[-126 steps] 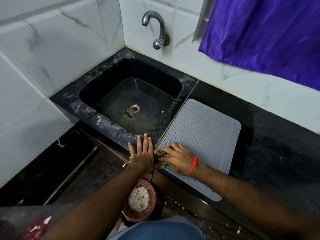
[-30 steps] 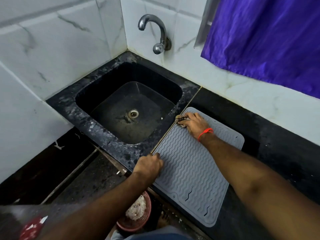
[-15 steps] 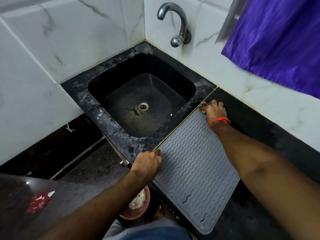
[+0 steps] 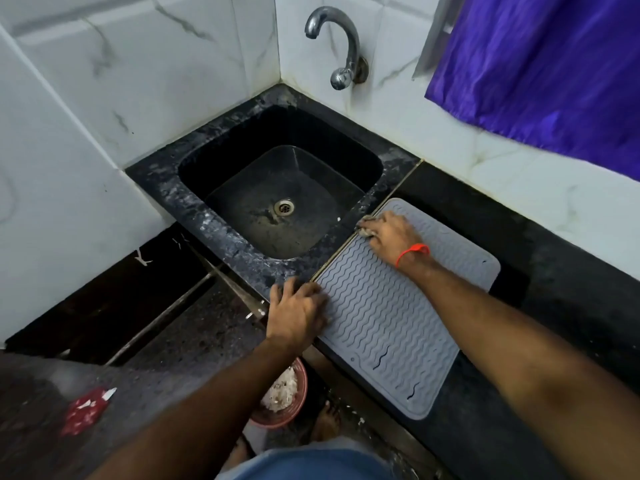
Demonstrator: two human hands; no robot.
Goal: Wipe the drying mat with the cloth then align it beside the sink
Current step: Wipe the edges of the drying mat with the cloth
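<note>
The right hand (image 4: 389, 232) lies palm down on the far left corner of the grey drying mat (image 4: 391, 313). Its fingers are curled over a small bunched cloth (image 4: 364, 231), pressing it against the mat surface. Only a crumpled edge of the cloth shows beyond the fingertips; its colour and full extent cannot be determined. An orange band (image 4: 412, 252) circles the right wrist.

The left hand (image 4: 298, 311) rests on the near left edge of the mat. Its fingers are extended and slightly spread, the fingertips lying on the sink rim and the thumb side overlapping the mat edge. It holds nothing.

The mat lies flat on the black countertop (image 4: 540, 289), extending from the right hand toward the person and to the right of both hands. Its long left edge runs along the seam between countertop and sink surround, and both hands sit on that edge. The wavy ribbed face is up. The near right corner of the mat reaches the counter's front edge.

Directly left of both hands is the black sink (image 4: 263, 258), with a metal drain (image 4: 284, 206) at its centre. Beyond the sink, a chrome tap (image 4: 341, 46) projects from the white tiled wall. Above and right of the right hand hangs a purple curtain (image 4: 540, 71). Below the left forearm, on the floor, stands a reddish bowl (image 4: 284, 396) holding pale material.
</note>
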